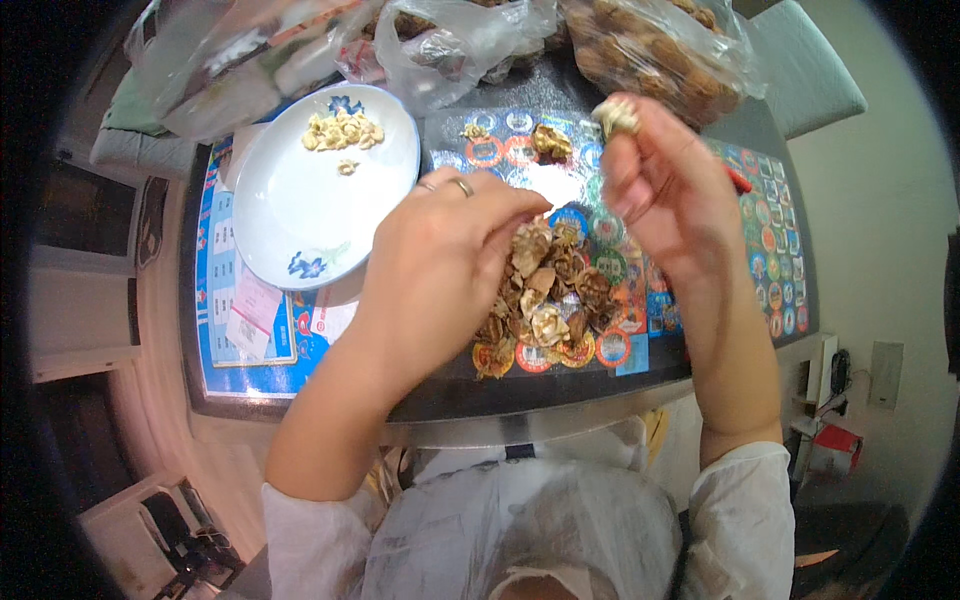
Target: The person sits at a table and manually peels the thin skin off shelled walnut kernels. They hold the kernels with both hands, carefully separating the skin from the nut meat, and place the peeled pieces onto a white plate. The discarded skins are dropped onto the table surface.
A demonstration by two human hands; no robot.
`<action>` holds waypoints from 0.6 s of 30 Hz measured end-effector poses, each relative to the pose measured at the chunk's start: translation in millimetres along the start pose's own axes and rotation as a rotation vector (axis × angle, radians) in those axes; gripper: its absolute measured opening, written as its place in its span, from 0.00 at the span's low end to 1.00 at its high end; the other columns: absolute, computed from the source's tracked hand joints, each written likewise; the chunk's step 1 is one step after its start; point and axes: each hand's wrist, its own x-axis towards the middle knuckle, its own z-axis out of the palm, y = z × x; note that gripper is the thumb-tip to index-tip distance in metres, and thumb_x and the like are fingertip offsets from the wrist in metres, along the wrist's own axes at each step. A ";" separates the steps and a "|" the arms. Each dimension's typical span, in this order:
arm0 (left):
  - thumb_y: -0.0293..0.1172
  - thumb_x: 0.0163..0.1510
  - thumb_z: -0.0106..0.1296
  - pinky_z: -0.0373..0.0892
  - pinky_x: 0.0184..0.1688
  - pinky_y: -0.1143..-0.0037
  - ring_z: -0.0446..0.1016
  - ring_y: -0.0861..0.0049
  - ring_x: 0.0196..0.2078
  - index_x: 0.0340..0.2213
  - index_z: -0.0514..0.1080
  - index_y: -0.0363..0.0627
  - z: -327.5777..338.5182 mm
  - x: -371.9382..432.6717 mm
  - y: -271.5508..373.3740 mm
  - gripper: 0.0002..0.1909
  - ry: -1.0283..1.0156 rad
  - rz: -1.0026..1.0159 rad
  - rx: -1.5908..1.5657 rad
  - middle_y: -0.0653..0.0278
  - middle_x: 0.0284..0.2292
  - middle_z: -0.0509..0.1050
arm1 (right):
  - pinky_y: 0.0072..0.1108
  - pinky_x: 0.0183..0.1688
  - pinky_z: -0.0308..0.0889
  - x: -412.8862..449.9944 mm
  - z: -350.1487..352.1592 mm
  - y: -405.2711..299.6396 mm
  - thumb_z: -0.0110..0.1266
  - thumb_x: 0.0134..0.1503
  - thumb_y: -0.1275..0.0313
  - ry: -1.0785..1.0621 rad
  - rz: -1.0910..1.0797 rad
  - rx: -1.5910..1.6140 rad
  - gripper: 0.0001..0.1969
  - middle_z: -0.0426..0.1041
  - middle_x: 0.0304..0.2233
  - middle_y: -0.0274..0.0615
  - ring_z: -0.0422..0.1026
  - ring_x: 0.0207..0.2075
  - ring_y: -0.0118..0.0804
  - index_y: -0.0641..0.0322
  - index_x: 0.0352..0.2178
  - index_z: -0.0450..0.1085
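Note:
My right hand (664,187) is raised over the right part of the table and pinches a pale piece of walnut kernel (616,116) between its fingertips. Beside a heap of broken walnut shells (562,281), my left hand (442,255) has its thumb and fingers drawn close together, the fingertips at the heap's upper edge. Whether anything sits between them is hidden. A white plate (315,217) with blue flowers lies to the left, holding a cluster of peeled kernel pieces (341,131) and one small piece apart. Beyond my hands lies a brown walnut piece (551,142), with a small crumb (472,132) to its left.
A clear plastic bag of whole walnuts (652,56) stands at the back right. Other plastic bags (450,56) line the back edge. Printed sheets (255,315) lie under the plate's near side. Part of a red object (739,180) shows behind my right wrist.

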 end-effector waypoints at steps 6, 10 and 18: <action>0.20 0.41 0.41 0.60 0.36 0.75 0.64 0.66 0.33 0.32 0.68 0.41 -0.7 0.2 -5.5 0.13 -0.193 -0.087 0.046 0.58 0.29 0.69 | 0.13 0.24 0.61 6.0 -10.9 -1.3 0.44 0.49 0.72 0.058 -0.071 -0.083 0.08 0.66 0.20 0.35 0.64 0.20 0.23 0.65 0.29 0.63; 0.27 0.42 0.46 0.61 0.35 0.75 0.65 0.68 0.32 0.30 0.70 0.43 4.8 -0.2 1.1 0.10 -0.251 -0.050 0.089 0.60 0.29 0.69 | 0.13 0.28 0.64 9.8 8.2 7.5 0.48 0.46 0.73 0.112 -0.029 -0.334 0.10 0.68 0.24 0.37 0.67 0.25 0.24 0.68 0.30 0.64; 0.29 0.33 0.53 0.64 0.31 0.72 0.68 0.68 0.26 0.19 0.72 0.45 11.8 -1.3 1.8 0.05 -0.056 0.085 0.220 0.61 0.20 0.70 | 0.15 0.26 0.62 73.9 61.2 19.3 0.50 0.42 0.77 -0.193 -0.146 -1.140 0.04 0.69 0.19 0.37 0.67 0.22 0.24 0.67 0.22 0.66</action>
